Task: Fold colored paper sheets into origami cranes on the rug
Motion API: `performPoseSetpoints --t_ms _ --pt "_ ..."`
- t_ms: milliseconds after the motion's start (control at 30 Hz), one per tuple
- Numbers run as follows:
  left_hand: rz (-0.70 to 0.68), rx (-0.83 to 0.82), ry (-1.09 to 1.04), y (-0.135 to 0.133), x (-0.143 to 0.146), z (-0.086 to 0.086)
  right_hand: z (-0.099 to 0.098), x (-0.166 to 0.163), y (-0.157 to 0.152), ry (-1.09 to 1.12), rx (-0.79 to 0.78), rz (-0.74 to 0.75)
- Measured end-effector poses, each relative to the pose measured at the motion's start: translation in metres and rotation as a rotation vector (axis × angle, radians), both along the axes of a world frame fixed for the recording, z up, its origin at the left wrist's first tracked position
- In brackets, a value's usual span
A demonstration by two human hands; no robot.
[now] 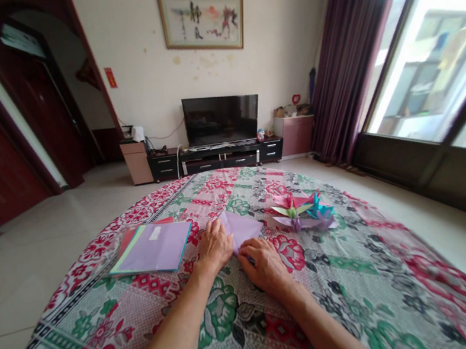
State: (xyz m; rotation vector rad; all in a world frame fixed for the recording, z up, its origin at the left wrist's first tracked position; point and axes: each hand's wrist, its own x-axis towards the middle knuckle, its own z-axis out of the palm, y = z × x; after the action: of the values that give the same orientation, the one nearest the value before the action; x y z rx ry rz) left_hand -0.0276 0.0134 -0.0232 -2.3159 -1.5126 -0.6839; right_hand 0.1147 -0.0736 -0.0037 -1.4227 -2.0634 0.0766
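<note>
Toward the left of the frame, a stack of coloured paper (pixel 163 250) is laid on the cloth-covered worktop (pixel 354 297); it is topped by a lilac sheet, with green, blue and reddish edges showing beneath. On that top sheet a small white slip (pixel 155 234) is seen.

At the centre of the frame, the left hand (pixel 217 243) is rested along the left side of the lilac piece (pixel 242 228), fingers together and pointed away from the body. The piece is set as a slanted diamond between the hands, its right corner left uncovered. Just right of the centre, the right hand (pixel 264 262) is placed at the near corner with its fingers curled. The hands are kept close but apart; whether the paper is pinched or only pressed by either cannot be told.

The step in hand is judged to be the forming of a crease. It is best done with the far side held firmly by the left hand while the near corner is squared edge to edge, and the fold is then run flat in one even stroke (on soft cloth, a firmer press is called for, since little backing is given). Slipping should be guarded against.

Right of the centre, folded paper figures (pixel 302 210) in pink, green, blue and lilac are clustered.
</note>
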Motion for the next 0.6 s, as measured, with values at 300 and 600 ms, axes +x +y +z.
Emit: performPoseSetpoints --t_ms 300,600 --pt "-0.198 -0.091 -0.049 -0.001 -0.001 0.011 -0.001 0.023 -0.002 0.100 -0.068 0.239" --pt "-0.284 -0.135 -0.101 0.001 -0.013 0.003 -0.004 0.030 0.000 0.118 -0.051 0.292"
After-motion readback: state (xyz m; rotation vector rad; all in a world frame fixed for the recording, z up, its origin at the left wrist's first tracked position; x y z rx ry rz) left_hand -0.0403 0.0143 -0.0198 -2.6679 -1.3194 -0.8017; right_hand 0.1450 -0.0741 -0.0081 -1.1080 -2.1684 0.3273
